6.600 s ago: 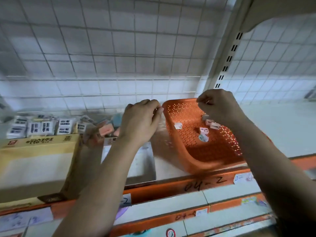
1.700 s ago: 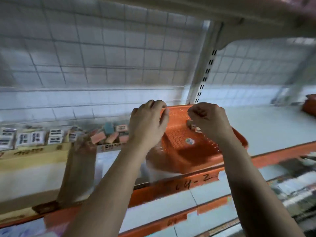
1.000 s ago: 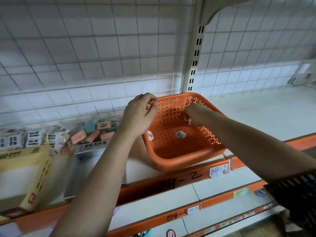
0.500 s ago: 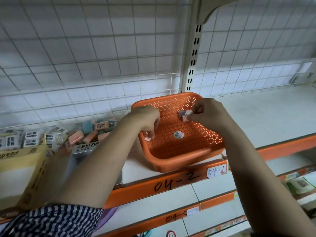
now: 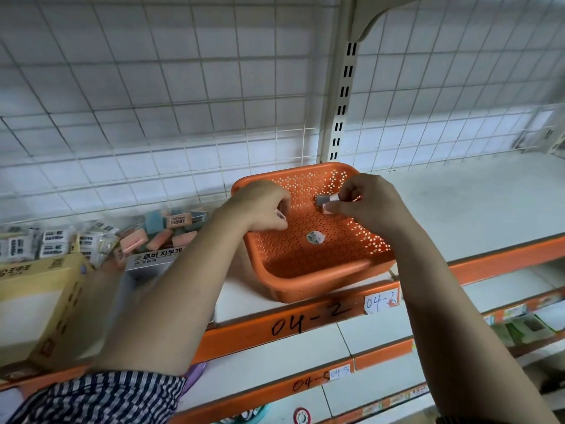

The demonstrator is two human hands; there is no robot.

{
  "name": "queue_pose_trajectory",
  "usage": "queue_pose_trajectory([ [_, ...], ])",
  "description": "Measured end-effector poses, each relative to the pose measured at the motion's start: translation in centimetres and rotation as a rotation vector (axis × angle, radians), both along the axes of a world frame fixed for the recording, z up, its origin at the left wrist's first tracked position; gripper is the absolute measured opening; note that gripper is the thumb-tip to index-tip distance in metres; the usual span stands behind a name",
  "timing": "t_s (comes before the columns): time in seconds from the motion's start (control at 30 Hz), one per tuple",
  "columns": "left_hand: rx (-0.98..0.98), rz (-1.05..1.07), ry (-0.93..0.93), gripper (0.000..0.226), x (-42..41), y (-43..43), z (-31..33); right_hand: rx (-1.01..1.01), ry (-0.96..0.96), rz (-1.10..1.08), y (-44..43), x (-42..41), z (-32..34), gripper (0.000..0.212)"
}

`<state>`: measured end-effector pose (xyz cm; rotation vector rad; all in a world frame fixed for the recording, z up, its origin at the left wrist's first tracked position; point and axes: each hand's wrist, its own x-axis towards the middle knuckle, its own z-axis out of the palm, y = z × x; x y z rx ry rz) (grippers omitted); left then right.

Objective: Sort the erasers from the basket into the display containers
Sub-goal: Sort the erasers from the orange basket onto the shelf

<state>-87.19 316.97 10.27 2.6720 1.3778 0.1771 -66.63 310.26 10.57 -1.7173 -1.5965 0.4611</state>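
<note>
Collecting from the orange basket (image 5: 308, 290) looks almost finished. The left hand (image 5: 260, 206) pinches a small eraser (image 5: 280, 215), and the right hand (image 5: 370, 209) grips grey and pink erasers (image 5: 323, 201). One round eraser (image 5: 315, 237) lies on the basket floor. The next move is probably to carry the held pieces left to the matching display box (image 5: 153, 260).

Arms out fwd; L hand (image 5: 263, 209) & R hand (image 5: 365, 205) curled, both pinching erasers (image 5: 323, 199)

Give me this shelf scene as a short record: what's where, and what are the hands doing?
Basket: orange basket on the shelf, one round labelled piece inside.
Left hand: pinches a small pale eraser.
Right hand: holds a grey eraser over the basket.
Display box: left of the basket, holds pink and blue erasers.
</note>
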Motion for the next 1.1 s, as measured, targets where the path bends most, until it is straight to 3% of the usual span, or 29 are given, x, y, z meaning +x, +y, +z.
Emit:
queue_pose_trajectory([
  [0.17,0.072,0.052,-0.475,0.016,-1.7,-2.2,0.6,0.03,0.147,0.075,-0.8,-2.1,1.4,0.036],
  [0.27,0.103,0.102,-0.595,0.02,-3.5,-3.5,1.2,0.046,0.137,0.123,-0.7,-4.3,2.2,0.032],
  [0.43,0.117,0.189,-0.666,0.019,-8.8,-5.9,2.7,0.097,0.154,0.219,-0.3,-9.7,3.2,0.019],
  [0.67,0.166,0.344,-0.767,0.017,-20.7,-8.8,4.1,0.083,0.215,0.366,1.1,-21.4,2.9,0.028],
  [0.8,0.232,0.422,-0.813,0.013,-28.8,-11.0,5.1,0.088,0.294,0.474,1.2,-30.1,2.7,0.022],
  [0.9,0.321,0.501,-0.775,0.011,-35.5,-12.7,5.3,0.065,0.324,0.547,1.3,-36.6,2.6,0.013],
  [1.1,0.411,0.689,-0.665,0.029,-48.2,-15.3,4.5,0.037,0.235,0.668,1.4,-47.9,2.2,0.015],
])
